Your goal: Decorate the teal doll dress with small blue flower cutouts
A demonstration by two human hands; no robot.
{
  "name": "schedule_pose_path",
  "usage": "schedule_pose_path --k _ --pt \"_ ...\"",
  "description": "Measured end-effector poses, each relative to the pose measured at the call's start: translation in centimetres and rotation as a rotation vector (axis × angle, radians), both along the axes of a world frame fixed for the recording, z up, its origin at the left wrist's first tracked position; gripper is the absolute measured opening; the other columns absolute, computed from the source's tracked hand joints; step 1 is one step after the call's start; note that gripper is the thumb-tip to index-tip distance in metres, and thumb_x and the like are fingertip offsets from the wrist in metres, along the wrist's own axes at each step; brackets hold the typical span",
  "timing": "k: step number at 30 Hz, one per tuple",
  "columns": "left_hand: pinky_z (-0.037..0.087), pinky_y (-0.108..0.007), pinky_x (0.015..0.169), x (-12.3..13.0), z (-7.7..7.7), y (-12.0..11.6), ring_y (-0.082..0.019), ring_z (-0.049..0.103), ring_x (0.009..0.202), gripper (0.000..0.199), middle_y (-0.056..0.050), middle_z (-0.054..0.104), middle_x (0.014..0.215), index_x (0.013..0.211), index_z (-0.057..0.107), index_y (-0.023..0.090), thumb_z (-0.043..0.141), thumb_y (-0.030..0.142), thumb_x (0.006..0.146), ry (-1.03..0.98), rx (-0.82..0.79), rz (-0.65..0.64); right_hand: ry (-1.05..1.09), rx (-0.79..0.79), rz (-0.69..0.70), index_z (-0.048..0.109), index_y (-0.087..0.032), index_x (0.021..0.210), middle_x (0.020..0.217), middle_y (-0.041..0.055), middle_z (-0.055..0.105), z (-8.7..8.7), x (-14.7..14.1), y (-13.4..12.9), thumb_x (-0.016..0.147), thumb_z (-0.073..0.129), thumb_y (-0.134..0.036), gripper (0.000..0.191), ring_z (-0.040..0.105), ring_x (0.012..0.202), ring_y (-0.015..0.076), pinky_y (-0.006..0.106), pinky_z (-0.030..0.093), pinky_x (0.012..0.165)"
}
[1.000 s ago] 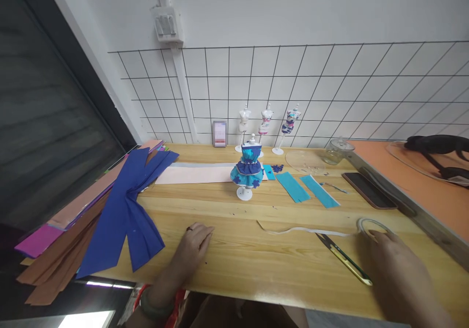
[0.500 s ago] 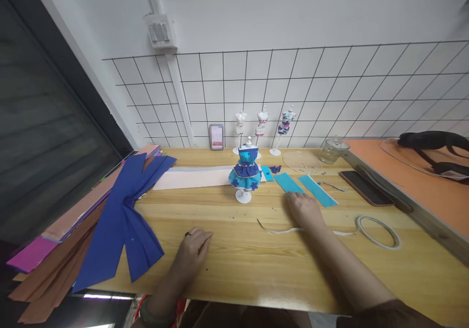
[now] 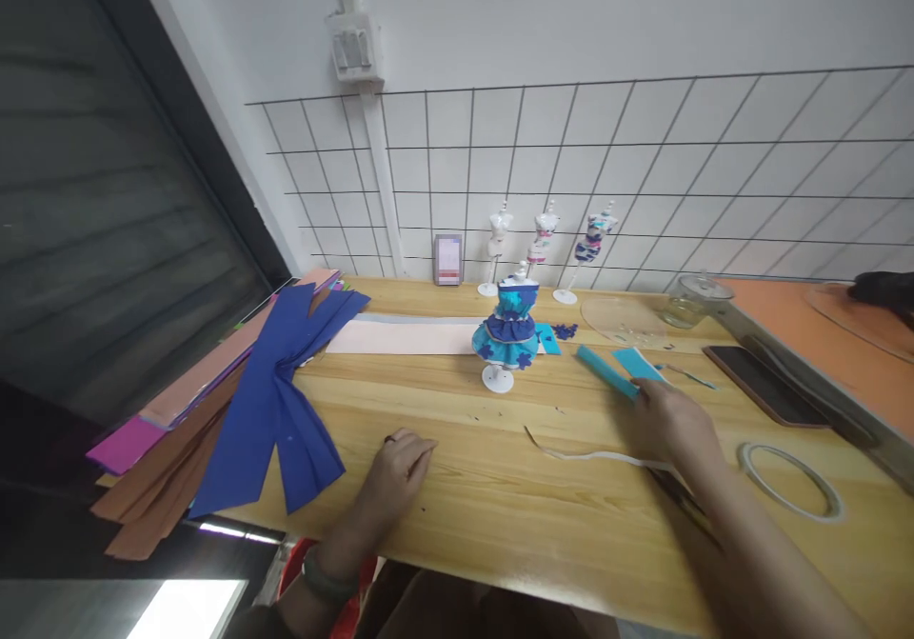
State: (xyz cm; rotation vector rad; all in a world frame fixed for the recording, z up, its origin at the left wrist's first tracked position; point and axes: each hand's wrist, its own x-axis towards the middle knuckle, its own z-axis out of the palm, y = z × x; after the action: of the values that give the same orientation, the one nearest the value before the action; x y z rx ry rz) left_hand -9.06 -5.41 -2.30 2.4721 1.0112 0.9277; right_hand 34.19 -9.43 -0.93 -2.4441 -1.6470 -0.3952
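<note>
My right hand pinches one end of a light blue crepe paper strip, which is tilted up off the table. A second light blue strip lies just behind that hand. Closed and holding nothing I can see, my left hand rests on the table. In the middle stands a small white dress form wearing a blue layered dress with dark blue flower shapes. A thin white strip runs toward my right wrist. Below that wrist lies a dark, slim tool, partly hidden.
Dark blue paper lies over stacked coloured sheets at left. A long pale pink strip lies behind the dress form. Three small mannequins and a phone stand along the wall. At right are a tape roll, another phone and a glass jar.
My right hand has lifted the nearer light blue strip by one end and moved right and toward me. The dark tool has come into sight. My left hand stays put; the view has shifted left.
</note>
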Motion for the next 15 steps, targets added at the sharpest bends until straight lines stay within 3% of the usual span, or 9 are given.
schedule_pose_path --k 3,6,12,15 --pt "0.044 -0.032 0.073 0.1 0.2 -0.2 -0.016 0.056 0.077 0.020 -0.005 0.065 0.077 0.092 0.063 0.015 0.044 0.013 0.085 -0.008 -0.012 0.000 0.031 -0.013 0.160 0.067 -0.016 0.097 0.098 0.0104 0.069 -0.6 -0.5 -0.6 0.080 0.040 -0.027 0.034 0.064 0.087 0.0247 0.033 0.049 0.071" --pt "0.045 -0.031 0.073 0.2 0.4 -0.4 -0.016 0.057 0.079 0.020 -0.006 0.066 0.080 0.091 0.064 0.016 0.045 0.015 0.085 -0.009 -0.053 0.031 0.119 0.047 0.374 0.064 -0.014 0.100 0.102 0.0115 0.068 -1.4 -2.2 -1.5 0.084 0.037 -0.036 0.038 0.062 0.095 0.0259 0.036 0.049 0.078" --pt "0.046 -0.028 0.074 0.3 0.7 -0.8 -0.014 0.059 0.079 0.020 -0.004 0.068 0.083 0.094 0.065 0.017 0.047 0.018 0.085 -0.034 -0.063 0.066 0.282 0.063 0.563 0.064 -0.018 0.101 0.104 0.0098 0.067 -2.2 -8.4 -4.0 0.084 0.043 -0.044 0.037 0.062 0.096 0.0261 0.038 0.051 0.082" --pt "0.046 -0.029 0.074 -0.2 1.2 -0.8 -0.014 0.059 0.078 0.020 -0.004 0.068 0.082 0.095 0.065 0.017 0.047 0.020 0.085 -0.017 -0.044 0.103 0.357 0.042 0.687 0.067 -0.022 0.099 0.101 0.0075 0.068 -2.6 -11.5 -5.7 0.084 0.043 -0.041 0.034 0.065 0.088 0.0230 0.033 0.054 0.074"
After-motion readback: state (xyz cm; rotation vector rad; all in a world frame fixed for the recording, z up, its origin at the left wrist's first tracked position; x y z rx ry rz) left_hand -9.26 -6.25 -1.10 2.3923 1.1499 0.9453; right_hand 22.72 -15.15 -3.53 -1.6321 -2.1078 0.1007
